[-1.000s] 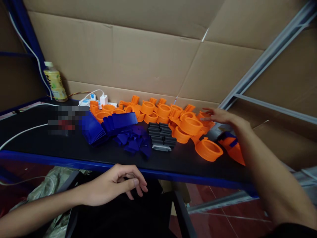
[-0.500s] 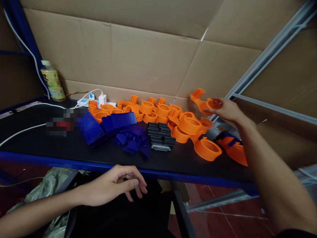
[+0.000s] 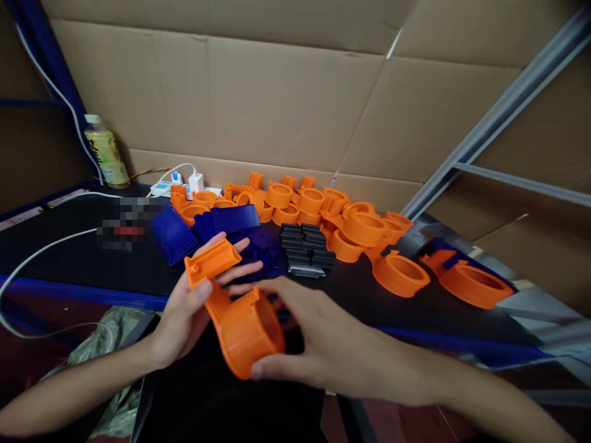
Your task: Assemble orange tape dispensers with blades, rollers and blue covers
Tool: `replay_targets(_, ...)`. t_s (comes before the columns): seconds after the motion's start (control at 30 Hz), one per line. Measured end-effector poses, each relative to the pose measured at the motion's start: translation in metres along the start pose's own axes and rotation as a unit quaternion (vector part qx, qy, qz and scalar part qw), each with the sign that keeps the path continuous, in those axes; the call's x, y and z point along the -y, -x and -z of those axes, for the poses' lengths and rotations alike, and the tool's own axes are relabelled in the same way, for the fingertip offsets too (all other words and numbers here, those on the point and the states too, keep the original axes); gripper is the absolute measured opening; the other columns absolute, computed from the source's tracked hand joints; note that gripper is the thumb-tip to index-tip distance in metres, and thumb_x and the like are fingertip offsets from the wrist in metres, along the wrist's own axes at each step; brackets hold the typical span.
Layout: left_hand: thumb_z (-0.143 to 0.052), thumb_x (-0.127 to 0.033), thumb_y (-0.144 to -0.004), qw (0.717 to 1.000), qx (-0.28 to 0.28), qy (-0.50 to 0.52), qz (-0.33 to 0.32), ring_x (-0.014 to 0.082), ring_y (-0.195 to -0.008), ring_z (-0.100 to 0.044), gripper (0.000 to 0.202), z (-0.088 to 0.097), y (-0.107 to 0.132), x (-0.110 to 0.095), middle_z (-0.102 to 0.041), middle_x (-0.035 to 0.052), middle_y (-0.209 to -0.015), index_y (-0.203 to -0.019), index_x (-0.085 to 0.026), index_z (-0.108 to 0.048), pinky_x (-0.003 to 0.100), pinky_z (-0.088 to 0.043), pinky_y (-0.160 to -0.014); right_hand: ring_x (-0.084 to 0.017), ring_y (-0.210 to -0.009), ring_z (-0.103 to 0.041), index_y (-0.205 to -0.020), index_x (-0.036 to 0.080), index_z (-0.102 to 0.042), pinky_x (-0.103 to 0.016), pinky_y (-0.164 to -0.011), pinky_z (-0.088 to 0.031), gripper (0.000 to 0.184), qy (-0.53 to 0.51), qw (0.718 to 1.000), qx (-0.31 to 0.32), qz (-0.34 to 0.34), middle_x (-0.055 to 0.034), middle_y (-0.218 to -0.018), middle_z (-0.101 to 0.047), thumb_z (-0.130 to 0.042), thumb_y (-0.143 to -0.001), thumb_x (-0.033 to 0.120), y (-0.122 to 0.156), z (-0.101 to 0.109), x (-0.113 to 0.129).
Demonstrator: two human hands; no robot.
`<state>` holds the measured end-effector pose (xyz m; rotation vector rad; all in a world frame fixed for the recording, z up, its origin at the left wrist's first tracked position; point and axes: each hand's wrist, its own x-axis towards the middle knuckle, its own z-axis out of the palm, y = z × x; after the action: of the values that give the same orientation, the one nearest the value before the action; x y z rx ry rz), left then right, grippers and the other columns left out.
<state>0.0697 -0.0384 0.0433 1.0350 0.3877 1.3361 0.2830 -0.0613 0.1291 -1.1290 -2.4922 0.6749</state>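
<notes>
Cardboard panels stand upright behind everything, and before them stretches the black surface with its blue front edge. Across the back and right of it lies a heap of orange parts, rings with arms, some resting on others. In front of the surface's edge, the right hand has a wide, curved grip around the ring of one orange piece, thumb at its lower rim, fingers at the upper side. The left hand holds the same piece by its other end: the thumb presses the narrow neck near the channel-shaped tip, while the fingers spread out behind it. So the piece is held up in both hands, tilted, its ring toward the right hand. Beyond the hands are a fan of blue sheets and a stack of black strips; a yellow-labelled bottle stands at the far left, near a small white plug.
</notes>
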Motion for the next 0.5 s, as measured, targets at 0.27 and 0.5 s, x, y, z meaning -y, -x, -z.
replay_targets(0.27, -0.057, -0.04, -0.094, 0.991, -0.063, -0.024, 0.113, 0.0235, -0.063, -0.075, 0.044, -0.006, -0.004, -0.012, -0.078, 0.0147, -0.082, -0.123, -0.008, -0.058, 0.027, -0.059, -0.055, -0.023, -0.102, -0.068, -0.112, 0.02, -0.07, -0.035, -0.089, -0.052, 0.027, 0.226, 0.964, -0.138, 0.034, -0.0086, -0.11, -0.073, -0.056, -0.098, 0.038, -0.008, 0.023, -0.079)
replay_targets(0.5, -0.059, -0.036, -0.093, 0.992, -0.021, -0.053, 0.116, 0.0256, -0.069, -0.077, 0.031, -0.003, -0.009, -0.006, -0.073, 0.0191, -0.119, -0.116, -0.014, -0.057, 0.029, -0.06, -0.053, -0.021, -0.099, -0.068, -0.108, 0.023, -0.071, -0.032, -0.082, -0.053, 0.018, 0.319, 0.946, -0.055, -0.001, -0.0059, -0.108, -0.072, -0.056, -0.097, 0.027, 0.002, 0.027, -0.115)
